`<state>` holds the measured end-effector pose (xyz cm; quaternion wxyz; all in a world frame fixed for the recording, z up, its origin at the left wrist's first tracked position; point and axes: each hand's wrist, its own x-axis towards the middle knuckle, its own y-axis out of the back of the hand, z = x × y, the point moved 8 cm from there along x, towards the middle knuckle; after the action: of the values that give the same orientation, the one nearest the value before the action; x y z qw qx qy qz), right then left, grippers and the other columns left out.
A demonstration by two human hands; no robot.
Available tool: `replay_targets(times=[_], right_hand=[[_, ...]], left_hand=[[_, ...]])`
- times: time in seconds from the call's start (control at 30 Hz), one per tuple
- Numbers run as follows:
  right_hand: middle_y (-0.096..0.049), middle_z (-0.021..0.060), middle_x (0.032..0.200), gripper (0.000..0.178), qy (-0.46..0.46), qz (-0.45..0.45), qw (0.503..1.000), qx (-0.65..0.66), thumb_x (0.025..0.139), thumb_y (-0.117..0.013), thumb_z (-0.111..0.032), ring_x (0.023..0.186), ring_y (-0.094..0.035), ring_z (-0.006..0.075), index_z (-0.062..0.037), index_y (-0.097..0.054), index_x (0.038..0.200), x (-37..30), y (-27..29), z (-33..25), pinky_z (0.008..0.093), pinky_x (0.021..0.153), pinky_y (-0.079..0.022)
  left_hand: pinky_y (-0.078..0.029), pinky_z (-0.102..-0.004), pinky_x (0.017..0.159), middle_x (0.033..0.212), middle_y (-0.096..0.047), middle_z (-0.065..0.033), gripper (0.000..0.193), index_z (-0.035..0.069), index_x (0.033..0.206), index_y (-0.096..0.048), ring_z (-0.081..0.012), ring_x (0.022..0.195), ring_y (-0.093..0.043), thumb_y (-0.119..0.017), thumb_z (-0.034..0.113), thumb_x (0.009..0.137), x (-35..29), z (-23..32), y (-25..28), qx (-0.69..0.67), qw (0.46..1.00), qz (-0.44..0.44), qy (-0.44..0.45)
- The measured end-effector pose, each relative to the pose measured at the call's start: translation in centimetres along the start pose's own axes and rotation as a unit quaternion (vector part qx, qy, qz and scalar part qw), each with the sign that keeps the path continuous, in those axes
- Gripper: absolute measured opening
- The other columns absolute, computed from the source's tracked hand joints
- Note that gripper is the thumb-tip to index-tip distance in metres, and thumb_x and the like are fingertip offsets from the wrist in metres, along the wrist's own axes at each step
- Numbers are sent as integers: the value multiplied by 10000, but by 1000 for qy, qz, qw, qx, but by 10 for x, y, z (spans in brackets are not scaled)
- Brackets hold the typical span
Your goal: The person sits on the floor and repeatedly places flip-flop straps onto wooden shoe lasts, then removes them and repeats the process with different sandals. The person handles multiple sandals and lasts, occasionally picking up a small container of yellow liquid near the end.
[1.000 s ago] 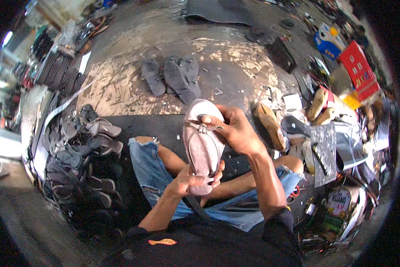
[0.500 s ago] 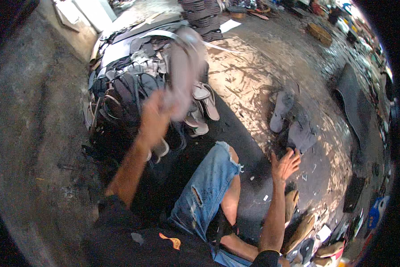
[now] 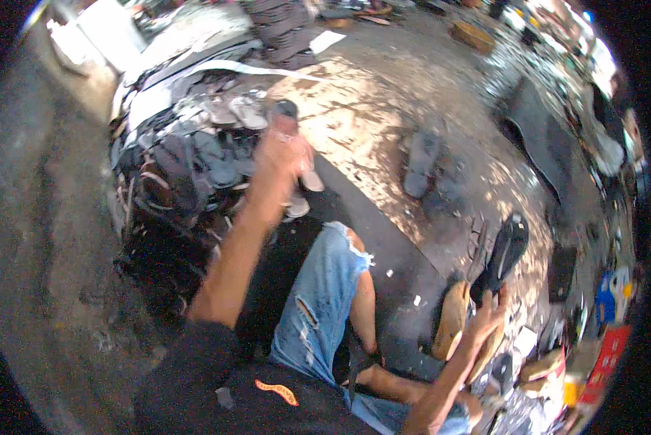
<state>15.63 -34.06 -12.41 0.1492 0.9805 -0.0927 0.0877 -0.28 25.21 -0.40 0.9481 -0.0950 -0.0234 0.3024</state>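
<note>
My left hand (image 3: 285, 150) is stretched over the right edge of a heap of sandals (image 3: 220, 170) and is smeared by motion. Its fingers look closed around something. A dark rounded end (image 3: 284, 110) juts out beyond them, too blurred to name. At the lower right, my right hand (image 3: 489, 313) grips the near end of a black sandal (image 3: 510, 243), which tilts up and away from it. Beside that hand lie tan shoe lasts (image 3: 452, 312). Farther off, a dark grey sole (image 3: 421, 163) rests on the ground, with another dark, blurred piece (image 3: 452, 180) beside it.
A black mat (image 3: 383, 268) lies beneath my jeans-clad leg (image 3: 307, 304). A stack of dark soles (image 3: 278, 29) rises at the back. Black sheet material (image 3: 539, 138) curves along the right. Mixed clutter and a red box (image 3: 607, 362) fill the lower right.
The view has shifted. The large greyish sandal raised in my left hand no longer shows in full. My right hand, open before, has moved down and right and now holds a black sandal.
</note>
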Motion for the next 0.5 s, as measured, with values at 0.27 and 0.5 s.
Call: replay_targets(times=[0.27,0.5], right_hand=[[-688,175,1348,532,65,2,996,-55,837,-578,184,1322,-619,312,24,-662,1337,-129,-12,-166,389,1131,-454],[-730,167,1240,112,-125,55,858,496,1055,-607,-35,939,-731,185,-41,-663,1152,-144,10,-94,349,849,-611]], left_hand=[[-429,-390,1160,1490,-584,-139,638,92,1614,-377,-219,1285,-614,-634,87,1030,-121,-55,-231,-35,980,-191,-38],[-617,-360,911,1424,-593,-141,636,86,1475,-499,-235,1210,-652,-774,-24,912,-145,-34,-267,337,881,-190,-273]])
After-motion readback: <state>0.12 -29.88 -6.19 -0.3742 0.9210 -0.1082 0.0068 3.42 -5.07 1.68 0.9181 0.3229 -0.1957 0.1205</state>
